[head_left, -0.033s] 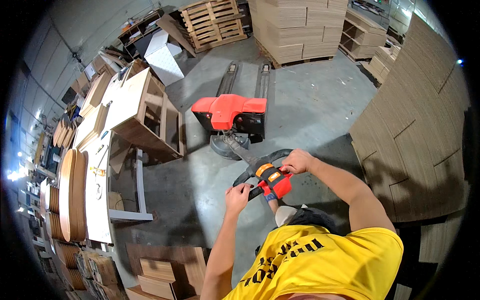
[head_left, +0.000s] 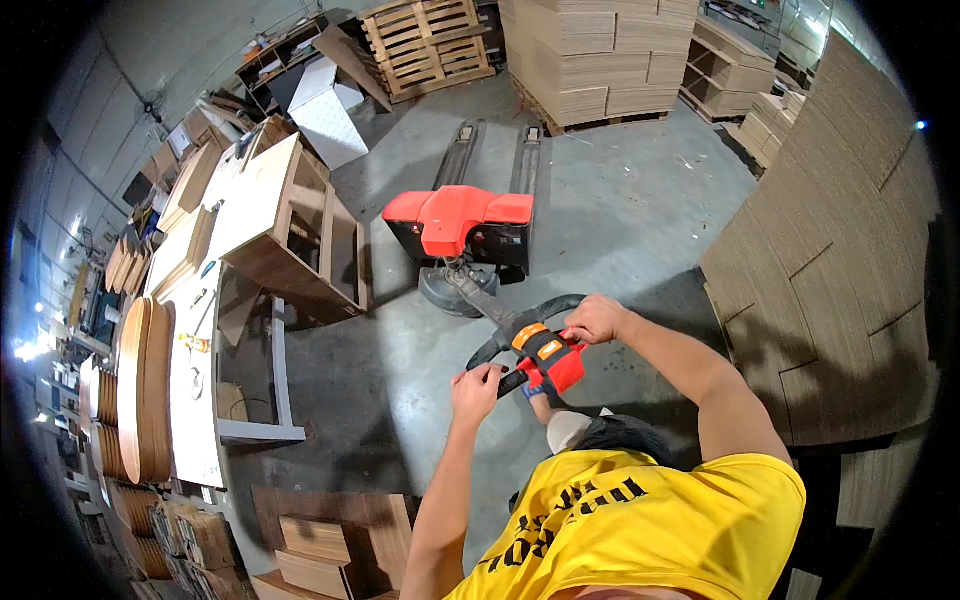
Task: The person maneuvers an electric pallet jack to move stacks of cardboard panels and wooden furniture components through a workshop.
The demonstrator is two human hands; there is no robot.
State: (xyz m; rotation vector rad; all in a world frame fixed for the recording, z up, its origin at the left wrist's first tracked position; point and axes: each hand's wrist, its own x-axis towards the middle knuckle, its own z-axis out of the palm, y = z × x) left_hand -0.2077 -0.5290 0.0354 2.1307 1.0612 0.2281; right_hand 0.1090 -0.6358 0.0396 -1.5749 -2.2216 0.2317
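A red and black pallet truck point(head_left: 458, 215) stands in front of me, its two dark forks point(head_left: 526, 165) pointing away across the floor. Its tiller handle point(head_left: 535, 342) slants toward me and ends in a black loop with a red, black and orange control head. My left hand point(head_left: 477, 395) is closed round the black grip on the left side of this handle. On the right side, my right hand point(head_left: 597, 320) grips the handle beside the red part, with its fingertips partly hidden. No load shows on the forks.
Left of the truck stands a wooden cabinet frame point(head_left: 285, 235) beside a long white workbench point(head_left: 200, 400) bearing oval wood panels. Tall board stacks rise on the right point(head_left: 820, 290) and ahead point(head_left: 570, 60). A wooden pallet point(head_left: 428, 50) leans at the back; panels point(head_left: 330, 530) lie at lower left.
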